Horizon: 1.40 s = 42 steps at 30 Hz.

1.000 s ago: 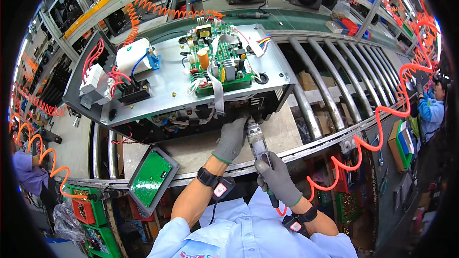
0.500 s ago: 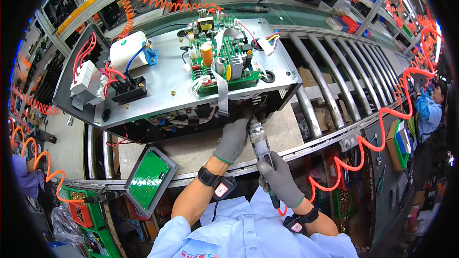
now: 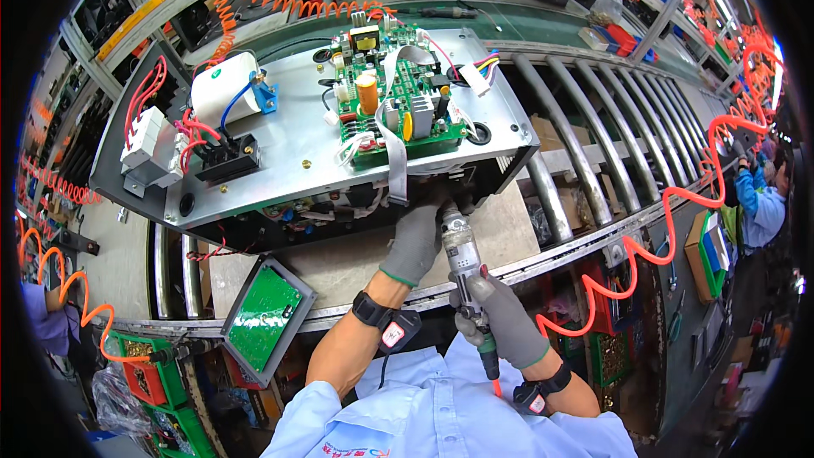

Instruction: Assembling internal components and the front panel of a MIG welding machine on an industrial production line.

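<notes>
My right hand [image 3: 507, 318], in a grey glove, is wrapped round an air screwdriver [image 3: 462, 256]. Its tip points away from me, at the front opening of a metal equipment chassis [image 3: 288, 140]. An orange coiled air hose [image 3: 593, 287] trails near the tool's rear end. My left hand [image 3: 411, 250], gloved too, reaches to the same opening beside the tip; its fingertips are lost in the shadow there. On top of the chassis sits a green circuit board [image 3: 407, 102] with a grey ribbon cable [image 3: 396, 168] hanging over the front edge.
The chassis stands on a board over a roller conveyor [image 3: 593, 144]. A panel with a green circuit board [image 3: 265, 315] leans at the near rail. Parts bins [image 3: 148, 377] hold small hardware at lower left. Other people are at far left and right [image 3: 763, 208].
My right hand has shifted slightly right, its grip turned on the air screwdriver, so more of the tool's rear end shows. The left hand stays nearly in place.
</notes>
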Available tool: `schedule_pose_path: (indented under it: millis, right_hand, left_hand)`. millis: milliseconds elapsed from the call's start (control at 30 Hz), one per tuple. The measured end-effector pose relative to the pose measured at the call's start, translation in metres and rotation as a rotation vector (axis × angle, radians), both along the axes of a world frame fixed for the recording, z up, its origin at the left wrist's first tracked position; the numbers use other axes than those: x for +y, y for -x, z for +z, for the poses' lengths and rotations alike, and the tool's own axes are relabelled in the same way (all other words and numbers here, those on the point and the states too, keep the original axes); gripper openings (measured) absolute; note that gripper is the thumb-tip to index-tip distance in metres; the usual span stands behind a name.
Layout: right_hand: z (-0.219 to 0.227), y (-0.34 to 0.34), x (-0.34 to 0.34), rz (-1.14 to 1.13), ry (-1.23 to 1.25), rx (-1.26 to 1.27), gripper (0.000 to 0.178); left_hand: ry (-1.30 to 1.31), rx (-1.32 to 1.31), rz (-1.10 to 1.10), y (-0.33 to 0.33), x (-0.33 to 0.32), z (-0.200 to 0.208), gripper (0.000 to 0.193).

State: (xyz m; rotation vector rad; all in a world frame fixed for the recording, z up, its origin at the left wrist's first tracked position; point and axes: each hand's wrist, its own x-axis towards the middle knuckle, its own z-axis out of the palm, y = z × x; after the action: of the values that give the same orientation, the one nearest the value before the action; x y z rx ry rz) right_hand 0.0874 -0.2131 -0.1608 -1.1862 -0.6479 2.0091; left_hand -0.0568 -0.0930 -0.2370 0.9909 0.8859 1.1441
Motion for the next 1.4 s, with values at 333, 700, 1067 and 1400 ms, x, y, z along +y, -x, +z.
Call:
schedule_pose_path:
  millis: [333, 700, 1067, 1400]
  right_hand:
    - [-0.012, 0.003, -0.012, 0.002, -0.068, -0.15, 0.034]
    - [-0.007, -0.067, -0.06, 0.194, -0.126, -0.502, 0.044]
    - [0.017, -0.238, -0.053, 0.778, -0.17, -1.663, 0.044]
    - [-0.035, -0.347, 0.034, 0.843, -0.464, -1.802, 0.053]
  left_hand:
    - [0.305, -0.402, 0.034, -0.004, 0.002, 0.012, 0.03]
    - [-0.335, 0.739, 0.061, 0.0, 0.001, -0.021, 0.026]
    - [0.332, -0.304, 0.08, 0.02, -0.069, -0.019, 0.033]
    - [0.053, 0.509, 0.348, 0.122, -0.169, 0.02, 0.027]
